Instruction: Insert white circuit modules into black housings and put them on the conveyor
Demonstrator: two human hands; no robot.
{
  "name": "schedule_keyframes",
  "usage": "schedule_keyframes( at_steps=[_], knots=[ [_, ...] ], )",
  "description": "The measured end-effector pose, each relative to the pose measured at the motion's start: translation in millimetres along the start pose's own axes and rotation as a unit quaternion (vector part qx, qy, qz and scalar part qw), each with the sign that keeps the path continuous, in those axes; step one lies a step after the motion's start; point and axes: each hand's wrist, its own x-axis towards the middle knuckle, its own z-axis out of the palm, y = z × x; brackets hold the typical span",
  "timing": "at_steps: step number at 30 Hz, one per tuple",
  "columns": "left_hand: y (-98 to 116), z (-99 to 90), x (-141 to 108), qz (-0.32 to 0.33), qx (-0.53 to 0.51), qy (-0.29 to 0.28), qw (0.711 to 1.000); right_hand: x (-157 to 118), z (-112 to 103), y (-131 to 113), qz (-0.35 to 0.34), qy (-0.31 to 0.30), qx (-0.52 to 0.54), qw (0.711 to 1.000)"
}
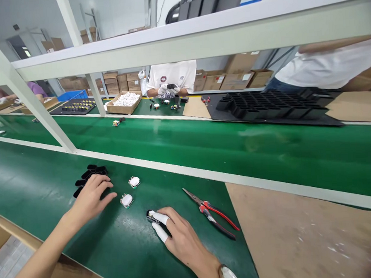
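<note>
Pinching the black part (pixel 151 218) at lower centre, your right hand (pixel 183 235) likely keeps it steady. Your left hand (pixel 90 198), loosely spread, hovers by black cases (pixel 88 174) apparently grouped within reach, left of centre.

The left hand (pixel 93 194), fingers parted, is over a cluster of black plastic cases (pixel 79 183) on the green workbench (pixel 116 242), near two white-topped circuit boards (pixel 127 200). The right hand (pixel 182 233), wearing white finger cots (pixel 160 217) and a wristwatch (pixel 228 276), grips a small black case (pixel 152 216); needle-nose pliers (pixel 205 207) lie near it. Across the conveyor (pixel 179 141) from us, a co-worker's gloved hands (pixel 163 89) hold a black part (pixel 171 86).
</note>
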Motion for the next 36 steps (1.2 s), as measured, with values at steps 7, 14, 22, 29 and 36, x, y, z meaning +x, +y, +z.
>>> schedule_keyframes(
  at_steps=[7,14,22,29,36],
  knots=[
    [47.6,38.9,0.8,0.015,-0.037,-0.134,0.99,-0.2,0.1,-0.1,0.004,0.003,-0.01,1.0],
    [68.5,58.6,31.4,0.025,-0.084,-0.124,0.988,0.2,1.2,-2.1,-0.02,-0.004,0.026,0.999],
    [54.9,47.4,39.7,0.038,-0.045,-0.054,0.997,-4.9,3.3,1.0,-0.044,-0.011,0.029,0.999],
    [-19.3,21.8,10.0,-0.052,0.123,0.019,0.991,-0.1,-2.6,-4.3,-0.027,-0.024,0.024,0.999],
    [-2.5,23.8,9.8,-0.023,0.05,0.012,0.998,-1.6,-4.9,2.4,0.035,-0.023,0.058,0.997]
  ],
)
